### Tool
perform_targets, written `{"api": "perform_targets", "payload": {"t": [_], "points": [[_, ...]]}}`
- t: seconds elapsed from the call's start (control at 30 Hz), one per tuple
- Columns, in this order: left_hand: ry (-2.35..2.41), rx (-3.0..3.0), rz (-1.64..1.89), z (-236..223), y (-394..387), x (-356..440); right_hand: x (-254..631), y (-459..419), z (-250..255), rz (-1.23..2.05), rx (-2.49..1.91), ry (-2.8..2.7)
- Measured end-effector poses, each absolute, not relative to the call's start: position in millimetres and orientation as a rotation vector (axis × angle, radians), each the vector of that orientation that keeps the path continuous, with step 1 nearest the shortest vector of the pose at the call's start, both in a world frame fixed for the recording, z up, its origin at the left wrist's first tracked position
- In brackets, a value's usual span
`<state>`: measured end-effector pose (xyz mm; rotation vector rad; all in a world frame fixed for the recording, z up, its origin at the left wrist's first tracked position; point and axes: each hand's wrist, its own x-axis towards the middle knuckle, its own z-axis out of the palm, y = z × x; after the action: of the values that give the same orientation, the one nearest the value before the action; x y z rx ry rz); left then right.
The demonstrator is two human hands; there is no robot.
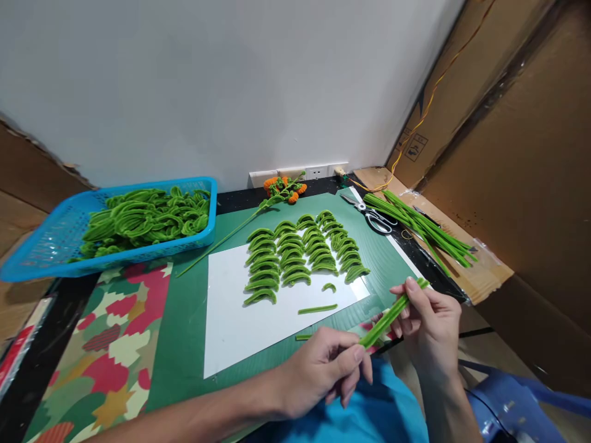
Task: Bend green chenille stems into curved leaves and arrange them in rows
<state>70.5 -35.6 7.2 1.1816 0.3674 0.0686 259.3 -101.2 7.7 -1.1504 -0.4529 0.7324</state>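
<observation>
Both my hands hold one straight green pipe cleaner bundle [386,319] at the front right of the table. My left hand [323,369] pinches its near end between thumb and fingers. My right hand [429,323] grips its far end, fingers wrapped round it. On the white sheet [231,320] ahead lie several rows of curved green pipe cleaner pieces [300,252], with a short straight piece [317,309] and a small scrap [329,287] nearer me.
A blue basket [46,246] full of curved green pieces stands at the left. A flower stem with orange blossoms [281,189], scissors [372,215] and a bunch of long green pipe cleaners [420,227] lie at the back right. Cardboard boxes [521,172] stand on the right.
</observation>
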Motion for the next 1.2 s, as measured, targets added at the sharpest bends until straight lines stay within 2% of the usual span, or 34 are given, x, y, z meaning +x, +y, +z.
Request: {"api": "perform_targets", "payload": {"t": [0.2, 0.4, 0.7, 0.83, 1.2], "points": [[0.455, 1.099, 0.127, 7, -38, 74, 253, -106, -12, 0.883, -1.228, -0.674], [0.533, 1.113, 0.208, 7, -43, 72, 250, -103, -7, 1.106, -1.060, -0.739], [0.617, 0.992, 0.478, 14, -25, 78, 269, -107, 2, 0.703, -1.132, -0.861], [0.641, 0.862, 0.568, 21, -16, 79, 266, -105, 2, 0.635, -1.149, -0.877], [0.637, 0.839, 0.531, 23, -15, 79, 266, -105, 2, 0.586, -1.170, -1.061]]}}
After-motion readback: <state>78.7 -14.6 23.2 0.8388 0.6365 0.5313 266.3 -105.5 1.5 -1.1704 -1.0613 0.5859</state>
